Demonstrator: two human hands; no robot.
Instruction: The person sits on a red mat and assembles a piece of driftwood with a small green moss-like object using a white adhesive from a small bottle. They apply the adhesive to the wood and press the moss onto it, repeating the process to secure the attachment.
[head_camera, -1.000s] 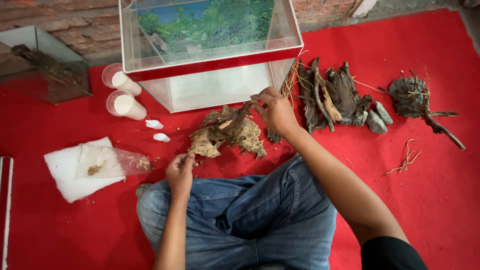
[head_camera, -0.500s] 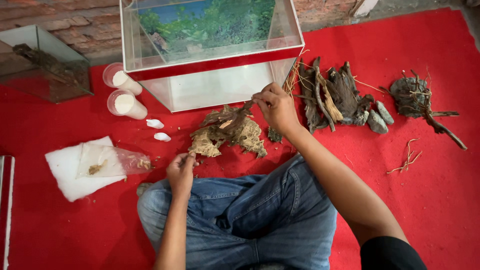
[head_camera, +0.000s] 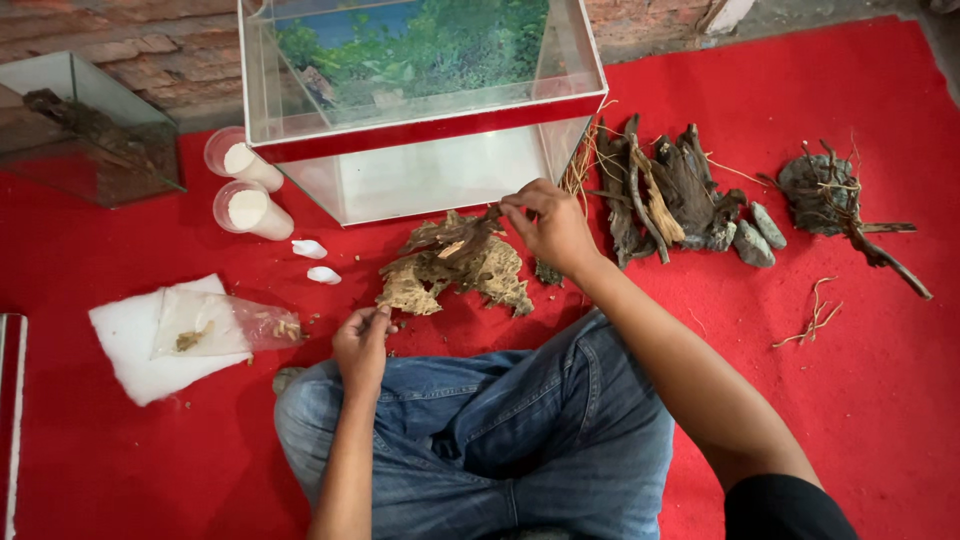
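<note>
While the right hand (head_camera: 548, 228) reaches forward, fingers pinched on the far end of a driftwood piece (head_camera: 455, 262), the left hand (head_camera: 362, 340) curls loosely closed, holding nothing visible, near its left end. Its long axis runs left-right on the red carpet (head_camera: 850, 380).

Wearing faded blue denim jeans (head_camera: 500, 440), creased and bunched at the knees, with visible seams and stitching. Black short sleeve (head_camera: 785, 510) down at 5 o'clock on the right arm. Both forearms bare, no watch, no rings, no gloves on the left hand (head_camera: 362, 345) or right hand (head_camera: 550, 228).
</note>
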